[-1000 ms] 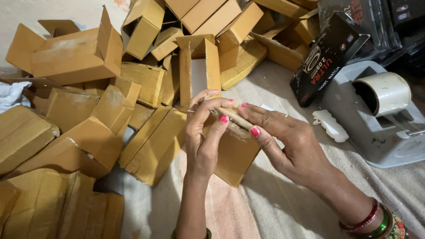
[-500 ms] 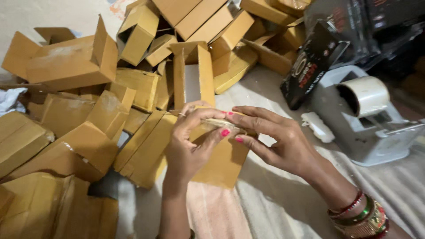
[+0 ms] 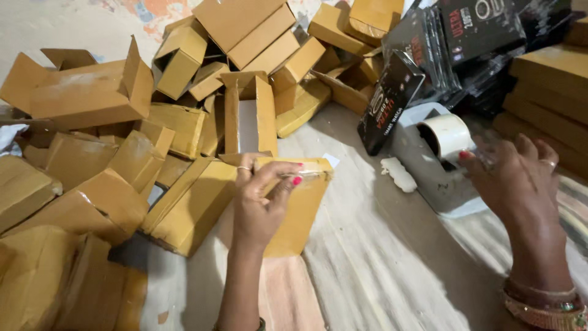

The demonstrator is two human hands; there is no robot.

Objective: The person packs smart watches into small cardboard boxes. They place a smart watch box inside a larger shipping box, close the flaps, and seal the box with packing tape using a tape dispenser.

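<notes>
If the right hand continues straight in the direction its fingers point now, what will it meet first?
Probably the tape roll on the grey dispenser. The right hand points up-left toward it, fingertips very near the roll; motion blur hides whether they touch already.

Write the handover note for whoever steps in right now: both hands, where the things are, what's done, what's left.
Left hand: grip shut on the small brown carton, fingers across its closed top edge.
Right hand: open, holding nothing, at the tape dispenser, fingertips near the tape roll.
Things: loose brown cartons piled to the left, black product packs behind the dispenser.
Done: carton flaps folded shut.
Left: no tape strip visibly pulled; whether the carton is taped cannot be told.
</notes>
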